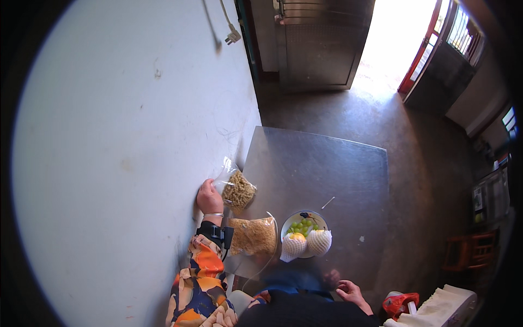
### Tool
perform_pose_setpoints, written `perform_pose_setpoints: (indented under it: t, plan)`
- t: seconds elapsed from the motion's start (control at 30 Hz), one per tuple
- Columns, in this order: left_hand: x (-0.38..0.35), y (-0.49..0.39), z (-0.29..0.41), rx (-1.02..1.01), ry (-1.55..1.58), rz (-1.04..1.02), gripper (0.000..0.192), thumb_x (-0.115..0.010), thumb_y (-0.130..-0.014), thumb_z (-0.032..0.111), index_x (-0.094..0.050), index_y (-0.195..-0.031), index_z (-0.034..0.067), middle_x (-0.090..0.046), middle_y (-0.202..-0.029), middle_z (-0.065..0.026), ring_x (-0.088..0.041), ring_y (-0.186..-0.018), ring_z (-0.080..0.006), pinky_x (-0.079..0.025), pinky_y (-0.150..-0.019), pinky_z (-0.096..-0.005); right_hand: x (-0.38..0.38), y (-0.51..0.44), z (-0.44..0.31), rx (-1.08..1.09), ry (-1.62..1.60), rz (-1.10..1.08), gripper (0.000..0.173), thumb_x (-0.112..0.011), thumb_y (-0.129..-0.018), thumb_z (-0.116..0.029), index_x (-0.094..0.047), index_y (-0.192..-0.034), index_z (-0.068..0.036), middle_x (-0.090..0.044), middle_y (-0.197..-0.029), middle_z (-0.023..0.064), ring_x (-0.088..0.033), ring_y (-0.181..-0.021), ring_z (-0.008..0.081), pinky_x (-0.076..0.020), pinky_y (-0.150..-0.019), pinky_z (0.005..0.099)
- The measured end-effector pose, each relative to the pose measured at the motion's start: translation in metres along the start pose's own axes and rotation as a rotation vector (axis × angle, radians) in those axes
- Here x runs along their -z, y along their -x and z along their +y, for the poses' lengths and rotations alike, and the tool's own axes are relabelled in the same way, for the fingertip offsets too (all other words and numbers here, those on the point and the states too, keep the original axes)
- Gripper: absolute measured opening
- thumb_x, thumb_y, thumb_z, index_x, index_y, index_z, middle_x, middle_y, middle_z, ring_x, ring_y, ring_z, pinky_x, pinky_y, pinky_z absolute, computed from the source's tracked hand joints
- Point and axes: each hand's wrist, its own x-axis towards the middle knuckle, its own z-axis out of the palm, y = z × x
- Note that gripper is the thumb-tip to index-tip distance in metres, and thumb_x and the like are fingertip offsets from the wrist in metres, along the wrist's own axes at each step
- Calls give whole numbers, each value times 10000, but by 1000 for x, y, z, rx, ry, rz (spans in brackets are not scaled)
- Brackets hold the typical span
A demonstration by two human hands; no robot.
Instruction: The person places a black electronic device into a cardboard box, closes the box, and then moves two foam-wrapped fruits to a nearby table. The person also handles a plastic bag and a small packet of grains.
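Observation:
My left hand (209, 198) has its fingers closed on the left edge of a clear plastic bag of small brown pieces (238, 191), close to the white wall. Nearer me, beside my left forearm, lies a larger clear bag with light orange-brown contents (253, 236). A bowl (286, 220) with a dark rim pattern holds green grapes (301, 225) and two fruits in white foam nets, a left fruit (295, 245) and a right fruit (320, 242). By the table's near edge, my right hand (350, 291) is loosely curled, thumb apart, with nothing visible in it.
The shiny metal table (314, 163) meets the white wall (135, 122) on its left. A cotton swab (328, 202) and a white scrap (361, 238) lie on it. A thin white cord (267, 261) runs around the larger bag. A wooden chair (470, 251) stands at right.

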Motion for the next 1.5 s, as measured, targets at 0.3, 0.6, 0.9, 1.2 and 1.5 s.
perform_pose_setpoints:
  t: [0.3,0.6,0.9,1.2,1.5]
  plan:
    - [20,32,-8,1,-49,21,222,-577,-840,-36,-642,-1036,46,-687,-963,-161,-653,-902,-357,-531,-782,-442,7,-1,1,-5,90,-37,461,-790,-812,-174,-606,-1209,-30,-700,-967,84,-692,-850,145,-570,-770,303]
    - [12,20,-7,-54,-48,-25,205,-558,-878,9,-647,-1057,56,-696,-941,-163,-664,-871,-353,-543,-762,-437,15,-5,1,11,198,-98,474,-801,-807,-201,-606,-1210,-47,-684,-980,93,-693,-845,162,-570,-765,306]
    - [40,86,-1,-128,-15,59,128,-590,-854,7,-656,-946,67,-672,-923,-115,-636,-891,-325,-518,-790,-432,42,-1,36,60,504,202,455,-805,-774,-214,-633,-1167,-60,-643,-1083,134,-683,-940,243,-560,-837,358]
    - [22,145,-20,116,91,-378,118,-666,-815,98,-650,-924,57,-632,-981,-135,-605,-947,-344,-506,-837,-434,96,-9,69,-254,426,384,405,-786,-759,-191,-656,-1107,-32,-716,-916,112,-690,-844,212,-559,-788,346]
    - [38,168,-8,127,86,-266,127,-669,-808,83,-662,-934,67,-629,-992,-117,-588,-981,-322,-470,-901,-438,123,-53,33,-191,488,231,424,-789,-762,-210,-665,-1125,-31,-719,-1011,135,-703,-927,213,-562,-843,345]
